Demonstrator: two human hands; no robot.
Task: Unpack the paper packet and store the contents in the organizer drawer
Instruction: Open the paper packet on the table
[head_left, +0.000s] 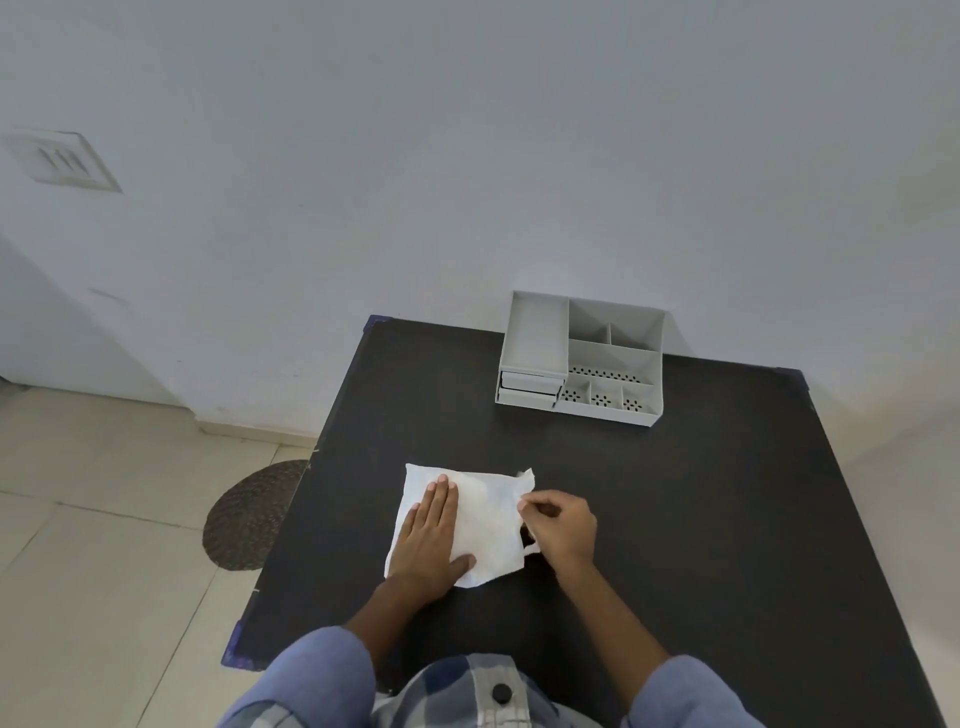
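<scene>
A white, crumpled paper packet (488, 514) lies flat on the dark table (675, 519) in front of me. My left hand (431, 535) rests flat on its left half, fingers together, pressing it down. At the packet's right edge my right hand (558, 527) pinches the paper between thumb and fingers. What the packet holds is hidden. The grey plastic organizer (582, 358) stands at the far side of the table against the wall, with two small drawers (530, 388) stacked at its front left, both closed.
The organizer has several open compartments, all without contents. The table's left edge drops to a tiled floor with a round brown mat (249, 514). A white wall stands right behind the table.
</scene>
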